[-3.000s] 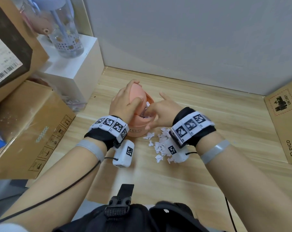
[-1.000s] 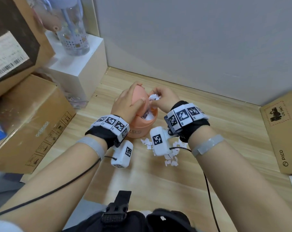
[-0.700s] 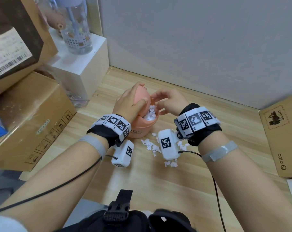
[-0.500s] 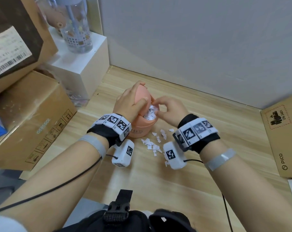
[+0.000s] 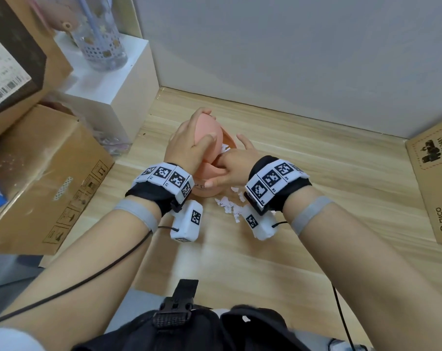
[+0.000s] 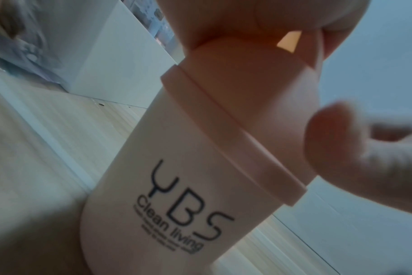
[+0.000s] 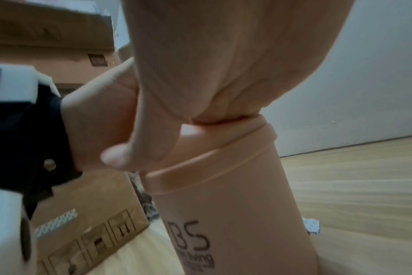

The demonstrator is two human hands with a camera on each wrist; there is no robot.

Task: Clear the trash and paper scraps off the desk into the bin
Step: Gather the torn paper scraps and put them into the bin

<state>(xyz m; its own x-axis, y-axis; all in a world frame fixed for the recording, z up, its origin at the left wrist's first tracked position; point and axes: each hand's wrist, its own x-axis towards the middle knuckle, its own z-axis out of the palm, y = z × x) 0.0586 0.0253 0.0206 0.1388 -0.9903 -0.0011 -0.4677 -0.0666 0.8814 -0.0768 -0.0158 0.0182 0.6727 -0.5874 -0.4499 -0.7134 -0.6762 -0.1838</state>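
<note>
A small pink bin (image 5: 204, 190) marked YBS (image 6: 176, 186) (image 7: 223, 214) stands on the wooden desk (image 5: 265, 262). My left hand (image 5: 187, 148) grips its tilted-up lid (image 5: 204, 130) and holds it open. My right hand (image 5: 230, 168) lies over the opening from the right, with fingers stretched across the white scraps in the bin (image 5: 225, 149) and the thumb down the bin's front. A patch of torn paper scraps (image 5: 228, 206) lies on the desk just before the bin, partly hidden under my right wrist.
Cardboard boxes (image 5: 45, 173) are stacked at the left. A white box (image 5: 108, 87) carrying a clear bottle (image 5: 98, 34) stands in the back left corner. A PICO carton (image 5: 432, 178) lies at the right edge. The grey wall runs close behind the bin.
My right hand carried scraps up over the bin, let them fall in, and now lies lower across the opening. My left hand has kept the lid raised throughout.
</note>
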